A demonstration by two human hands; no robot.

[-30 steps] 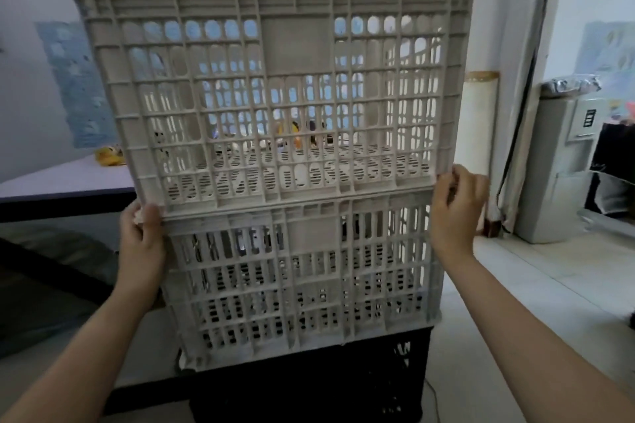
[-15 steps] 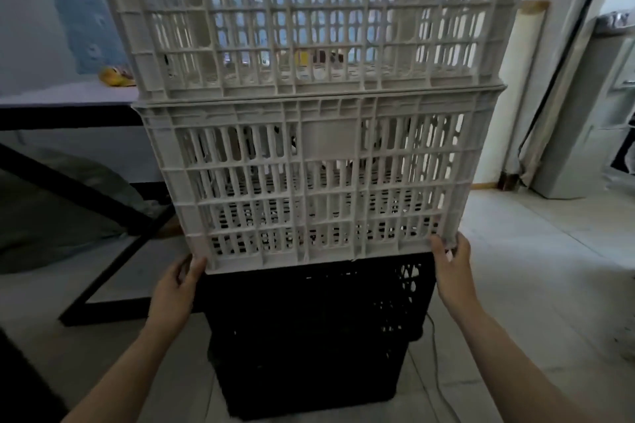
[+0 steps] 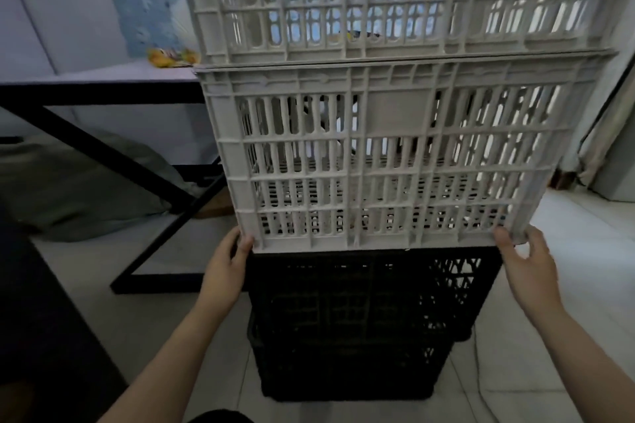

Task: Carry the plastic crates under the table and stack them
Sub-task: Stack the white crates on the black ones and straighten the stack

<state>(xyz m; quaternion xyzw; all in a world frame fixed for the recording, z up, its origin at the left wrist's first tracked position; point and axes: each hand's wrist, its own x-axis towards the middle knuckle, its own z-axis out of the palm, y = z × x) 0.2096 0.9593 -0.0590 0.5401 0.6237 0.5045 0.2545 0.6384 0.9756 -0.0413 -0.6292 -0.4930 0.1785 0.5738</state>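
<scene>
Fingers of left hand [image 3: 225, 271] and right hand [image 3: 525, 268] hook the bottom corners of the lower white crate [image 3: 388, 161], same grip as half a second ago. Upper white crate [image 3: 395, 0] at 12 o'clock, black crate [image 3: 354, 323] beneath; table [image 3: 103, 82] at 9; stack now looms nearer.

top crate [image 3: 395, 0] cut off above, black crate [image 3: 357, 319] detail lost in shadow

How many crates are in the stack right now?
3, possibly 4: upper white crate on top, lower white crate beneath, black crate on the floor; its stepped outline may be two nested.
</scene>
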